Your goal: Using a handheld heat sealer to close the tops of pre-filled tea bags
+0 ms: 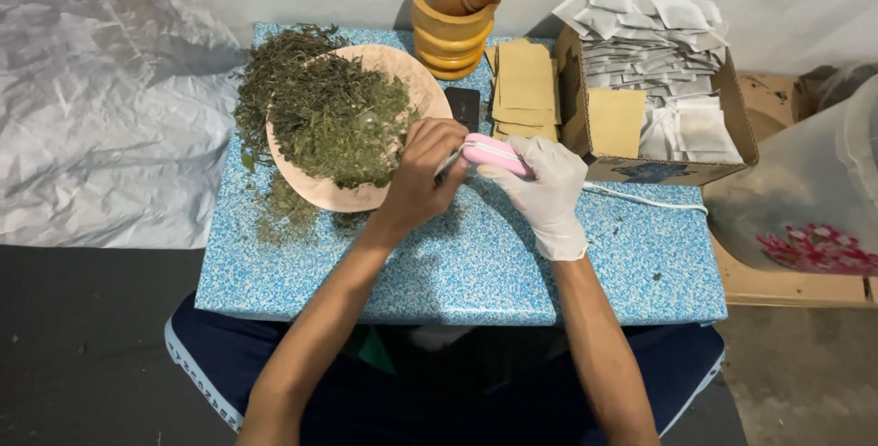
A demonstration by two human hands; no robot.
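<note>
Left hand [422, 176]: bare, forearm angled up and inward, fingers curled closed. Right hand [547, 185]: white-gloved, forearm angled up and inward, fingers wrapped closed. Both hands meet at centre, knuckles nearly touching.

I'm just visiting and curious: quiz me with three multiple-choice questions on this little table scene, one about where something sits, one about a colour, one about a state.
1. Where does the wooden mortar stand?
A. at the table's far edge, behind the plate
B. inside the cardboard box
C. on the floor

2. What colour is the small device in the right hand?
A. green
B. pink
C. black

3. How does the left hand look?
A. gloved
B. bare
C. resting flat on the table

Answers:
1 A, it stands behind the plate of dried leaves.
2 B, its casing is pink.
3 B, only the right hand wears a white glove.
</note>
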